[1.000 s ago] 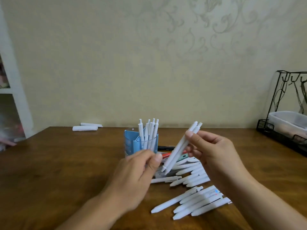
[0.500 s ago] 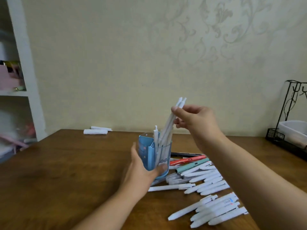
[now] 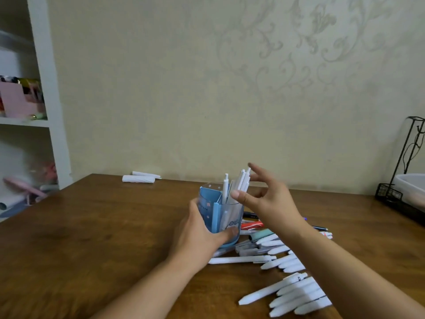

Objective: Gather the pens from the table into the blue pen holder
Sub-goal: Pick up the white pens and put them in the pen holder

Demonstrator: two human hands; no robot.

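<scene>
— Blue holder point(image 3: 212, 215) first: is it held?

— Yes. The left hand point(image 3: 202, 236) is wrapped around its lower near side, thumb on the clear front wall, and it steadies the holder on the table point(image 3: 92, 238).

— And the right hand point(image 3: 269, 199)?

— It is spread, fingers apart, and holds nothing. It is just beside the tops of the white pens point(image 3: 239, 187) that stand in the holder. One fingertip is near the tallest pen; I cannot tell if it touches.

— So which step is this?

— I judge that a bundle is now inside the holder and the right hand is free. The pens stand leaning a little to the right, in the compartment on the side of the right hand.

— What remains?

— Much. Under the right forearm and beside the left thumb lie loose pens point(image 3: 282, 261), mostly white, with a red pen point(image 3: 251, 225) and a green one point(image 3: 261, 234) close to the holder. More white pens point(image 3: 296, 295) lie nearer to the body, under the right arm.

— The next move?

— In my opinion the right hand must go down to the nearest pile and close on a few pens side by side, while the left hand holds the holder firm so it does not tip.
</scene>
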